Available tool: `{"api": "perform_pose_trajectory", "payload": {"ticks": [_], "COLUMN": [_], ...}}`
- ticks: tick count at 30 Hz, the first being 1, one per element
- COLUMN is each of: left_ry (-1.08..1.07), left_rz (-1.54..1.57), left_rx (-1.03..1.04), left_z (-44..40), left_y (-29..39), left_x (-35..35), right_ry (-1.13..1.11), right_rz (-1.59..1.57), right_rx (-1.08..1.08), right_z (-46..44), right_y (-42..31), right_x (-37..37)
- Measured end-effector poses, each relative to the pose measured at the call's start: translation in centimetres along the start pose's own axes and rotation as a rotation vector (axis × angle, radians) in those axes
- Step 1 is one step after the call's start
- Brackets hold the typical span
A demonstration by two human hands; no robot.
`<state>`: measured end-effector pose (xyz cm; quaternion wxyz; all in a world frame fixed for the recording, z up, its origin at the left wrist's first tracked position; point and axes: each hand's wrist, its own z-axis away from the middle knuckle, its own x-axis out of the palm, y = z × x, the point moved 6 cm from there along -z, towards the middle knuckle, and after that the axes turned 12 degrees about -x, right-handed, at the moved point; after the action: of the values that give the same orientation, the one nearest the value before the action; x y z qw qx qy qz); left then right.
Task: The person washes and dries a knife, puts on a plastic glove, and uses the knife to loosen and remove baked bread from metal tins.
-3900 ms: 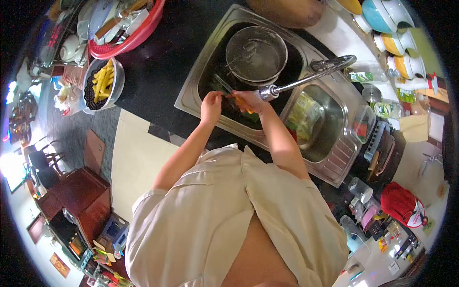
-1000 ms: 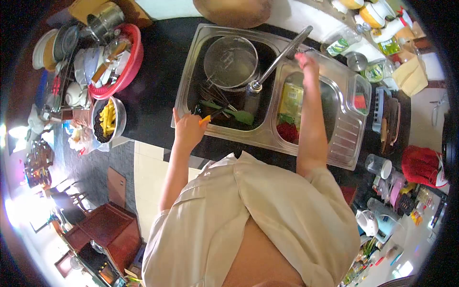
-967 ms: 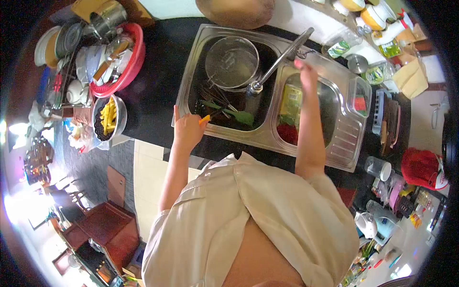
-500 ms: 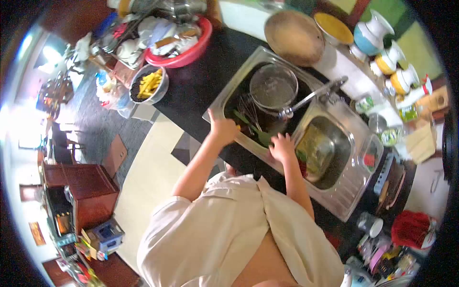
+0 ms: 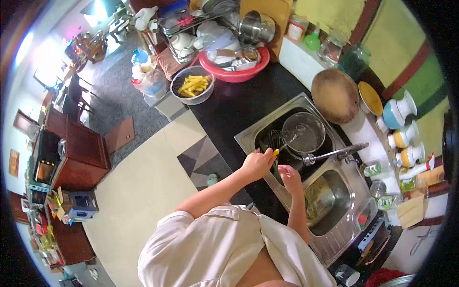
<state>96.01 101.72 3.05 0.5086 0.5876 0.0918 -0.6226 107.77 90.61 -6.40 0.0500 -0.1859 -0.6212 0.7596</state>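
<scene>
My left hand [image 5: 258,165] is closed over the near edge of the left sink basin. A small yellow-ended tool [image 5: 276,152] sticks out of its fingers; its kind is unclear. Close beside it, my right hand [image 5: 290,179] has its fingers curled; what they hold, if anything, is hidden. A narrow dark green piece shows between the hands, too blurred to name. In the left basin of the steel sink [image 5: 246,136], a wire whisk [image 5: 273,139] lies beside a round clear bowl [image 5: 303,133].
Green scraps [image 5: 319,198] lie in the right basin. A faucet [image 5: 337,154] reaches over the sink. On the black counter [image 5: 222,112] stand a bowl of yellow strips [image 5: 194,86] and a red basin of dishes [image 5: 234,74]. A round wooden board [image 5: 334,95] leans behind.
The view has swung left. My left hand has come closer to my right hand. The long green piece seen between the hands earlier is now mostly hidden.
</scene>
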Motion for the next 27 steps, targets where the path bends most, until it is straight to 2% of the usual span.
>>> {"api": "perform_pose_trajectory", "payload": {"ticks": [1, 2, 3, 4, 5, 6, 7, 8, 9, 10, 11, 12, 13, 14, 15, 16, 17, 18, 19, 20, 21, 23, 24, 25, 26, 27], "left_ry": [-0.102, -0.093, 0.147, 0.409, 0.258, 0.439, 0.249, 0.052, 0.055, 0.026, -0.001, 0.003, 0.122, 0.241, 0.275, 0.278, 0.316, 0.352, 0.425, 0.504, 0.528, 0.622, 0.663, 0.676, 0.737, 0.798], "left_rz": [0.045, 0.058, 0.087, 0.105, 0.019, 0.126, 0.072, 0.02, 0.02, 0.15, 0.277, 0.276, 0.392, 0.505, 0.507, 0.502, 0.596, 0.688, 0.774, 0.861, 0.997, 1.124, 1.17, 1.168, 1.182, 1.197], "left_rx": [-0.081, -0.081, 0.139, 0.367, 0.305, 0.409, 0.314, 0.217, 0.224, 0.183, 0.139, 0.135, 0.173, 0.208, 0.102, 0.089, -0.103, -0.299, -0.331, -0.357, -0.39, -0.418, -0.447, -0.459, -0.466, -0.476], "left_z": [-0.6, -0.9, -0.9, -1.1, -0.8, 0.0, -0.9, -0.4, 0.3, 0.8, 1.1, 1.6, 2.6, 3.8, 4.8, 5.7, 6.5, 7.6, 8.4, 8.9, 9.5, 10.6, 11.1, 11.3, 11.6, 11.8], "left_y": [-1.1, -2.7, -3.6, -4.9, -6.3, -7.3, -9.3, -10.9, -12.2, -13.9, -16.1, -18.3, -20.6, -22.9, -25.3, -27.1, -30.1, -32.9, -35.4, -37.7, -39.2, -40.8, -41.8, -42.6, -43.3, -43.9], "left_x": [0.4, 1.7, 2.5, 0.5, -0.8, -2.8, -3.1, -4.5, -6.3, -8.1, -9.4, -10.4, -12.2, -13.8, -14.9, -15.5, -16.0, -16.0, -15.5, -15.1, -15.1, -16.2, -16.4, -16.7, -17.1, -17.5], "right_ry": [-0.008, 0.068, 0.155, 0.173, 0.116, 0.059, 0.074, 0.012, -0.017, -0.047, 0.083, 0.172, 0.379, 0.502, 0.605, 0.538, 0.481, 0.333, 0.229, 0.103, 0.057, -0.059, -0.049, 0.156, 0.205, 0.322], "right_rz": [0.014, 0.518, 1.02, 1.034, 0.769, 0.503, 0.557, 1.191, 1.021, 0.848, 0.717, 0.343, 0.257, 0.507, 0.368, -0.158, -0.338, -0.428, -0.473, -0.478, -0.444, -0.373, -0.288, -0.067, -0.081, 0.144], "right_rx": [-0.005, -0.132, -0.265, -0.296, -0.238, -0.186, -0.149, 0.077, 0.205, 0.323, -0.054, 0.026, 0.039, -0.16, -0.407, -0.314, -0.186, -0.289, -0.318, -0.475, -0.484, -0.685, -0.78, -1.036, -1.123, -1.197], "right_z": [-0.3, -0.5, -0.7, -2.6, -3.2, -4.1, -5.2, -5.2, -6.7, -8.7, -11.2, -12.7, -13.1, -15.4, -17.0, -20.5, -22.3, -24.7, -26.8, -29.5, -31.8, -37.2, -41.1, -45.3, -47.2, -49.6], "right_y": [0.3, 0.4, -0.5, -1.8, -1.6, -1.0, -1.1, -3.1, -2.5, -1.3, -1.4, -3.9, -10.1, -11.9, -15.6, -14.6, -18.0, -21.1, -24.4, -27.2, -30.1, -36.2, -38.3, -40.8, -44.0, -46.6], "right_x": [0.8, 1.1, 1.7, 2.5, 3.4, 4.1, 4.7, 6.0, 6.4, 6.4, 6.9, 8.0, 9.9, 10.2, 12.2, 13.9, 17.2, 20.3, 23.4, 26.4, 29.1, 34.4, 36.7, 38.7, 40.7, 42.5]}}
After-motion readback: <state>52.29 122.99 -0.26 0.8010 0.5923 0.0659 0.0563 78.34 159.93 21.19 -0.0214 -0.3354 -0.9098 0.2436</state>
